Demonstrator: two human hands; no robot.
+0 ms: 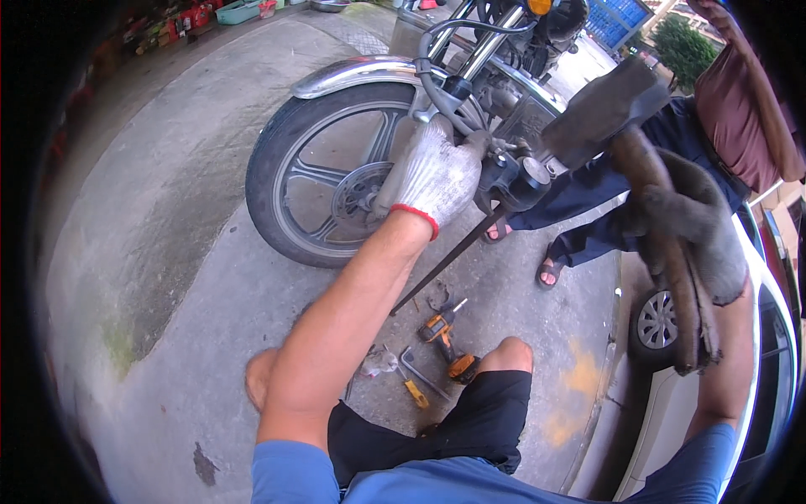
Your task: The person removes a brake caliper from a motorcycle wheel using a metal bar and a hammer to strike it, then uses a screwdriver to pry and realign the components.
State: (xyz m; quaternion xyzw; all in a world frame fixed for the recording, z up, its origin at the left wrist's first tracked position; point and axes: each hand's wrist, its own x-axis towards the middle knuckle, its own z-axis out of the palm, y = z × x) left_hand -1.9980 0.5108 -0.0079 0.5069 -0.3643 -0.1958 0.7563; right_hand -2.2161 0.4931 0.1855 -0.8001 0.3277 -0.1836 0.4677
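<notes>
My left hand, in a white knit glove with a red cuff, is closed at a dark metal part that looks like a brake caliper. Its fingertips are partly hidden. From below this part a long dark bar slants toward the ground. Beside the hand is a motorcycle's front wheel with its brake disc. In a dirty grey glove, my right hand grips the wooden handle of a hammer, raised at the right. The heavy hammer head is just up and right of the caliper.
On the concrete between my knees lie an orange-black cordless driver, a yellow-handled screwdriver and a bent metal wrench. A person in dark trousers stands beyond the hammer. A white car is close on the right.
</notes>
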